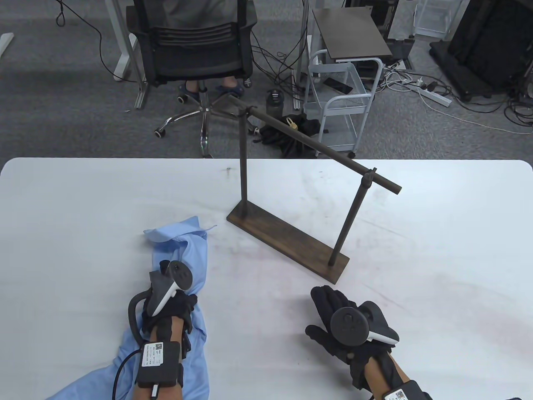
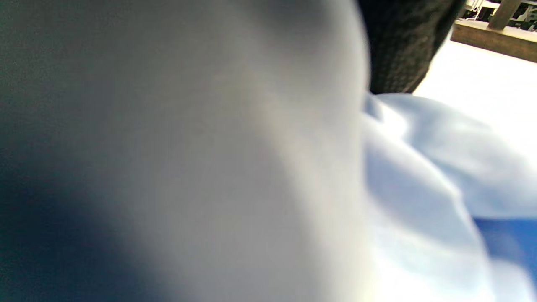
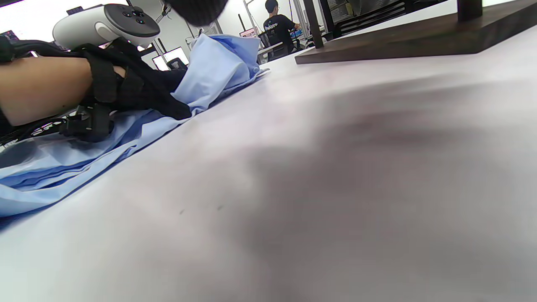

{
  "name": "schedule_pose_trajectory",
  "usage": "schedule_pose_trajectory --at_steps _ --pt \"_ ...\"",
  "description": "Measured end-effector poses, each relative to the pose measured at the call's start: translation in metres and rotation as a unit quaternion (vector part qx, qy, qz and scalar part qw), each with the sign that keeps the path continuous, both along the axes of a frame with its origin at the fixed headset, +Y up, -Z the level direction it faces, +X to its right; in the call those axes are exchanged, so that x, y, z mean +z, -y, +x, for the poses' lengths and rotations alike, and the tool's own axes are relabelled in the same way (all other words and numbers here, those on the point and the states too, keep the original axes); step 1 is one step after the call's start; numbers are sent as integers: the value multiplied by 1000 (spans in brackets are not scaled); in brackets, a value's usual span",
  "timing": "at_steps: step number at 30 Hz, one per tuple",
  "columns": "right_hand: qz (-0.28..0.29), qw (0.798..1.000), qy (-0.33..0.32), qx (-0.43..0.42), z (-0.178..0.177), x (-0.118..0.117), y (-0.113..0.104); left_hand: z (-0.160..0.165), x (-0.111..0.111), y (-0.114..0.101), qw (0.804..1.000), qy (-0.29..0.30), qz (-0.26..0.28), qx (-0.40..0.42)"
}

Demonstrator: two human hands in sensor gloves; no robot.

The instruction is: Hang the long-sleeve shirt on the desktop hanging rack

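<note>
still at pickup. light blue shirt (image 1: 183, 266) bunched at table's 7 o'clock, under my left hand (image 1: 168, 306), grip unclear. right hand (image 1: 345, 329) spread, empty, near rack (image 1: 291, 241). next i'd say: gather collar, lift toward bar.

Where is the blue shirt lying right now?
In the table view the shirt lies bunched at the table's near left, under the left hand, left of the rack.
</note>
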State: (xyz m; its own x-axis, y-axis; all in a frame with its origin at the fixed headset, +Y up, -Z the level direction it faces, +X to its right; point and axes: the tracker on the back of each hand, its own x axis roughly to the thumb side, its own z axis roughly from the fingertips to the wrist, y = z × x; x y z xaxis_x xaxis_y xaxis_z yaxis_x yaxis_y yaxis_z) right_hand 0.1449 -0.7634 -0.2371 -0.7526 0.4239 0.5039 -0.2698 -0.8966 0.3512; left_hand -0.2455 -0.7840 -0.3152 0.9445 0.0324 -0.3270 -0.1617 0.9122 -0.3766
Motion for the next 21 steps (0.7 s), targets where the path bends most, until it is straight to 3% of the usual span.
schedule_pose_trajectory --at_steps 10,21 --pt "-1 1000 -1 -2 0 0 0 1 -1 -2 999 2 46 1" --pt "2 1000 2 -4 2 -1 -1 -8 6 -18 984 13 144 100"
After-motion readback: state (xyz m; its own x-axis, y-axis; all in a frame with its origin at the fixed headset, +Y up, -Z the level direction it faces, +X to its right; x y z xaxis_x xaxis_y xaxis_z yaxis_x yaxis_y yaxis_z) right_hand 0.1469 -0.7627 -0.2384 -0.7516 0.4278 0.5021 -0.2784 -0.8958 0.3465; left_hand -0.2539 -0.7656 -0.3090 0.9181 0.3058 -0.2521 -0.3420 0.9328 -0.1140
